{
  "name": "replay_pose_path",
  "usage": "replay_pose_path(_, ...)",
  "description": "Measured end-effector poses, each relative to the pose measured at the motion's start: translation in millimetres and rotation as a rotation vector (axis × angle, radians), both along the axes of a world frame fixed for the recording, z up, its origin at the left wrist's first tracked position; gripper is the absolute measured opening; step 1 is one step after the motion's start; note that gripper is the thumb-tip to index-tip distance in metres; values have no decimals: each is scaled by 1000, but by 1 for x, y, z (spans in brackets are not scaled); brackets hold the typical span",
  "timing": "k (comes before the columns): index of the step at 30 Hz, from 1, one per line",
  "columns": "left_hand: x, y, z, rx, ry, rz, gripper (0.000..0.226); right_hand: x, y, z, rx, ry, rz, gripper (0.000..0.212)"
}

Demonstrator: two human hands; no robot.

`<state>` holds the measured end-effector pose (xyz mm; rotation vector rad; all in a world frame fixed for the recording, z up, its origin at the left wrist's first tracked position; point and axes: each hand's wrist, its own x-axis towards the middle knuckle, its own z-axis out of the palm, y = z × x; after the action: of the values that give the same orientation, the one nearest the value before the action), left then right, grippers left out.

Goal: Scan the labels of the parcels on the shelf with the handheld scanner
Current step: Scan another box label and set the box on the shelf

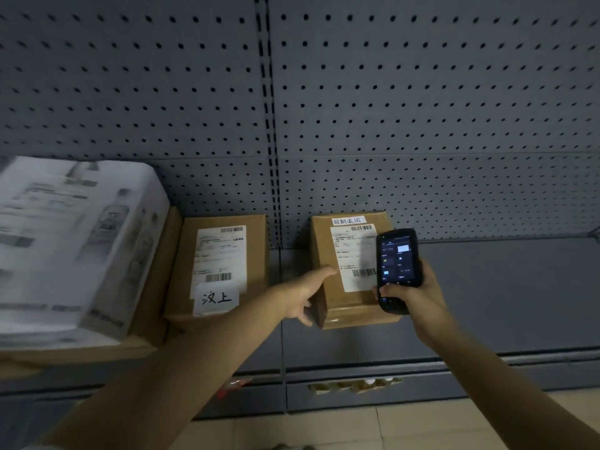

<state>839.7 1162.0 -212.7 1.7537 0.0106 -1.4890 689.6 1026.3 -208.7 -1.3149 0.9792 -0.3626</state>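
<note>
Handheld scanner (396,269): one, black, screen lit, held upright in the right hand (412,293), fingers wrapped round its lower body, thumb across the front below the screen. It sits just in front of the right-hand cardboard parcel (344,274), overlapping the right edge of that parcel's white shipping label (354,258).

Left hand (305,292): open and holding nothing, palm laid on the same parcel's left edge, fingertips reaching to the label's lower left corner.

Parcels on the grey metal shelf (503,287): three counted.
1. Right brown box, one shipping label plus one small handwritten strip at its top.
2. Middle brown box (217,267), apart from the first, one shipping label and one handwritten white note (216,298) at its lower edge.
3. Left, large white printed carton (71,248), blurred, resting on a flat brown box (152,303).

Behind: grey pegboard back panel (422,108).
</note>
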Motion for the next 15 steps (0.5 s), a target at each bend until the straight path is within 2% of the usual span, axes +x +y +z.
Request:
replay_pose_path(1,3,6,7,-9,-98,-8,54,5,6,5,-11,-17,-6,76)
replay_pose_path(3,13,19,15,-27,-326,24,22,18,17,14,-1,-86,6,70)
replay_pose_path(4,19,28,17,-21,-455,59,17,25,25,19,15,-109,27,68)
replay_pose_path(6,37,47,17,64,-675,61,20,43,43,23,41,-108,74,69)
replay_pose_path(8,50,68,15,261,-868,45,31,59,61,22,87,-109,136,77)
replay_pose_path(10,61,92,13,363,-897,107,46,76,79,21,180,-118,180,84)
replay_pose_path(13,69,123,8,432,-920,107,67,91,103,16,374,-149,220,63)
replay_pose_path(15,70,132,5,476,-932,60,75,97,116,8,443,-144,259,70)
